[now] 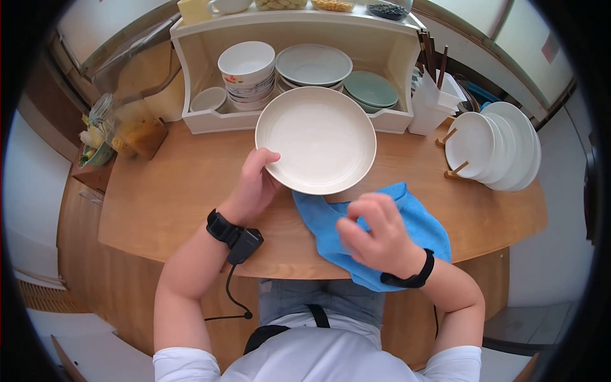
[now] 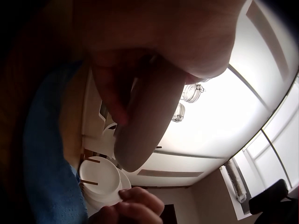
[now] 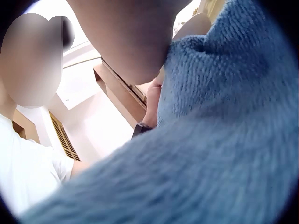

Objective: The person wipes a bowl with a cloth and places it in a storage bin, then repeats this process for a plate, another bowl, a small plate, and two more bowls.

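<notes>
My left hand (image 1: 253,189) grips the left rim of a round cream plate (image 1: 318,140), thumb over the edge and the other fingers beneath. The plate's inside faces up, tilted toward the head camera; its side (image 2: 152,112) shows in the left wrist view. Just right of and below the plate, my right hand (image 1: 380,232) is curled on a blue cloth (image 1: 420,223). Loose folds spread around that hand, with one corner reaching the plate's lower edge. Up close in the right wrist view, the cloth (image 3: 224,121) has a ribbed, fluffy texture and covers much of the picture.
Behind the plate, a white shelf (image 1: 293,28) holds stacked bowls (image 1: 247,67), pale plates and green dishes (image 1: 370,89). A white utensil holder (image 1: 433,105) stands at its right. White plates (image 1: 470,145) lean in a wooden rack on the right; jars (image 1: 137,130) stand left.
</notes>
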